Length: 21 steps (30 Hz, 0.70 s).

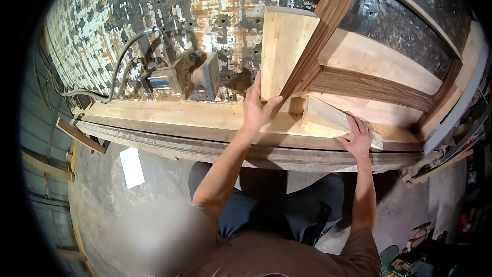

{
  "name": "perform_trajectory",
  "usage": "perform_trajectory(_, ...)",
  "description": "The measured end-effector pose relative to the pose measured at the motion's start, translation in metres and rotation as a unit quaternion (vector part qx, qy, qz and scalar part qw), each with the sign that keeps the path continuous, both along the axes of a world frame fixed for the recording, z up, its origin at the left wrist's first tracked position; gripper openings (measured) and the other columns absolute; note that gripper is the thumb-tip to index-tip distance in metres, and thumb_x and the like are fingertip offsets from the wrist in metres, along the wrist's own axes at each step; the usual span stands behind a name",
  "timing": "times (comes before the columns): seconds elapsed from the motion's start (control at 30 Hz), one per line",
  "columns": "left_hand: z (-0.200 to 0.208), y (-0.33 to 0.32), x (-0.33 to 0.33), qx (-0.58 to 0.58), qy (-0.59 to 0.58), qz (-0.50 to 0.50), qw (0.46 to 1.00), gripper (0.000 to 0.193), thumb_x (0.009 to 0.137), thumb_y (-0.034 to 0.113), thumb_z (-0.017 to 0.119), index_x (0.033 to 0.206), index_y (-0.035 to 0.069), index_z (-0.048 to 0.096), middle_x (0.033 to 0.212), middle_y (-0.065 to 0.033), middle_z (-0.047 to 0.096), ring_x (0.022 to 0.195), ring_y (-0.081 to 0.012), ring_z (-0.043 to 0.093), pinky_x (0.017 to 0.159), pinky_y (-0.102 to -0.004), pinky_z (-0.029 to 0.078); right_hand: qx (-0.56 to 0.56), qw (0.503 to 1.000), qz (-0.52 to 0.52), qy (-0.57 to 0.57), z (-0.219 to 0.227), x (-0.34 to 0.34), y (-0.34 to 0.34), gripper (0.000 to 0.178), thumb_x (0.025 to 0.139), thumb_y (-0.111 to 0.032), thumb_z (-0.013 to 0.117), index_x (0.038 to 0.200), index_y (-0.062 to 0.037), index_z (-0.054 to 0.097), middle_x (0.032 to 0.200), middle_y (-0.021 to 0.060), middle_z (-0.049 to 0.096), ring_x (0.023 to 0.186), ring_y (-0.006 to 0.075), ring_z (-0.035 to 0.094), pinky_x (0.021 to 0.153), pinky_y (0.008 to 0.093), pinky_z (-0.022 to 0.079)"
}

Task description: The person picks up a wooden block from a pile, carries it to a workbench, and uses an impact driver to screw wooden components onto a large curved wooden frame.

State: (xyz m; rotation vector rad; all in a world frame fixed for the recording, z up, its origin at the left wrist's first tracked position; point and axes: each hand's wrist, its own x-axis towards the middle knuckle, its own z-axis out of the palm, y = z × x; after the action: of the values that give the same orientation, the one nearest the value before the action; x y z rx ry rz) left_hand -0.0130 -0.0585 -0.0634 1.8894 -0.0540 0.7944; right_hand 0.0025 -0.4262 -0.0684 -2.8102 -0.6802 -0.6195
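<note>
My left hand (259,107) grips the lower end of a pale wooden block (288,46), its thumb across the bottom corner and its fingers along the left side. That block rests beside a dark brown, striped wooden rail (330,25) of a frame. To the right, my right hand (359,138) holds the outer end of a thin pale wooden strip (330,114), which lies slanted over the near edge of the work. A darker crossbar (374,88) of the frame runs behind it, with a pale panel (379,56) set beyond.
A metal clamp with a cylinder (179,77) and a hose (120,64) sits on the paint-spotted, perforated metal surface (220,0). A long pale plank (169,115) runs along the near edge. A white sheet (132,167) lies on the floor at left.
</note>
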Motion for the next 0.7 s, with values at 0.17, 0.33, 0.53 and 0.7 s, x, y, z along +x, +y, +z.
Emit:
perform_trajectory(0.17,-0.013,0.013,0.013,-0.141,0.030,-0.097,0.985,0.083,0.075,0.018,0.076,0.142,0.002,0.030,0.124,-0.0206,0.052,0.112,-0.0280,0.054,0.095,-0.0356,0.044,-0.009,1.000,-0.008,0.008,0.003,-0.001,0.003,0.078,0.058,-0.040,0.080,0.127,-0.0143,0.053,0.126,0.0124,0.052,0.115,0.0325,0.049,0.095,0.0449,0.040)
perform_trajectory(0.33,-0.017,0.012,0.017,-0.077,0.028,-0.058,0.995,0.085,0.074,0.022,0.077,0.142,0.002,0.029,0.128,-0.0217,0.050,0.116,-0.0298,0.052,0.097,-0.0363,0.041,0.006,1.000,-0.002,0.007,0.001,0.004,0.001,0.078,0.058,-0.041,0.080,0.126,-0.0146,0.053,0.126,0.0124,0.053,0.115,0.0316,0.049,0.095,0.0455,0.040)
perform_trajectory(0.53,-0.002,0.014,0.008,-0.009,0.029,-0.018,0.999,0.089,0.074,0.034,0.076,0.143,0.006,0.027,0.121,-0.0244,0.051,0.114,-0.0351,0.049,0.095,-0.0402,0.041,0.016,1.000,0.011,-0.009,-0.001,0.004,0.007,0.077,0.057,-0.039,0.081,0.125,-0.0138,0.054,0.122,0.0123,0.055,0.112,0.0329,0.051,0.094,0.0458,0.041)
perform_trajectory(0.7,-0.007,0.009,0.004,0.014,0.068,-0.002,0.998,0.098,0.069,0.043,0.077,0.145,0.008,0.026,0.120,-0.0249,0.048,0.113,-0.0367,0.047,0.096,-0.0429,0.039,-0.015,1.000,-0.008,0.003,-0.002,-0.002,0.000,0.077,0.059,-0.036,0.081,0.127,-0.0141,0.053,0.125,0.0125,0.054,0.113,0.0344,0.050,0.094,0.0440,0.042)
